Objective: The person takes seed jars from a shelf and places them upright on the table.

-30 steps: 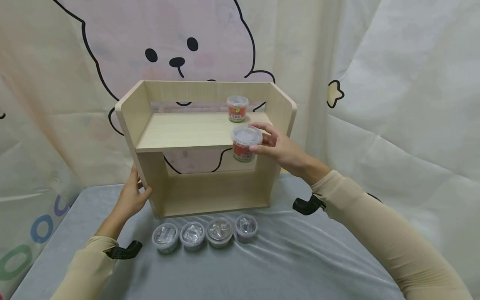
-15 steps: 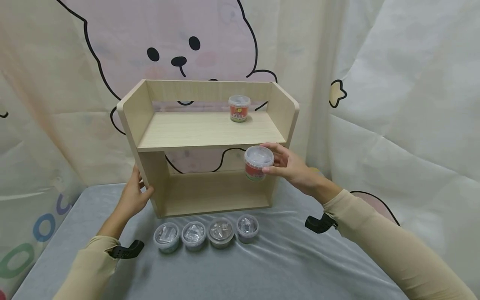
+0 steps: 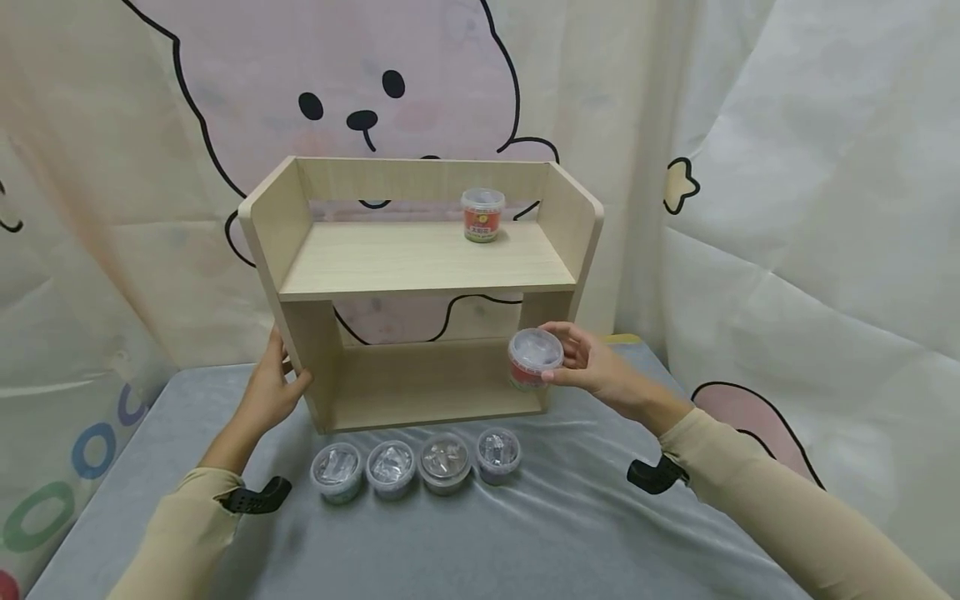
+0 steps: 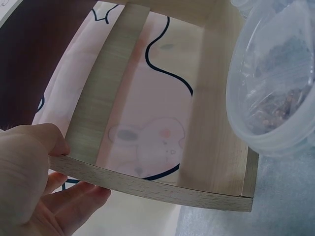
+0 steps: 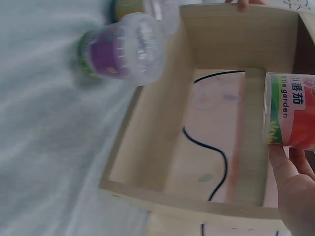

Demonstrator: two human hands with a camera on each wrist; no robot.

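Note:
A two-level wooden shelf [image 3: 420, 271] stands on the cloth-covered table. My left hand [image 3: 264, 393] grips the edge of its left side panel, thumb on one face and fingers on the other, as the left wrist view shows. In my right hand [image 3: 596, 371] is a lidded clear plastic tub [image 3: 535, 357], pinched between thumb and fingers. Its red label [image 5: 301, 115] reads "little garden". This tub is held in front of the lower compartment, overlapping the right side panel. Another red-labelled tub [image 3: 482, 218] sits on the upper board, toward the right.
Several lidded tubs [image 3: 445, 467] stand in a row on the grey-blue cloth [image 3: 450, 550] before the shelf. One of them, a tub with a purple label [image 5: 106, 55], shows in the right wrist view. A printed curtain [image 3: 615, 100] hangs behind and beside the table.
My right hand has lowered the tub and carried it rightward, from in front of the upper board to the lower compartment's right side. My left hand keeps its grip on the side panel.

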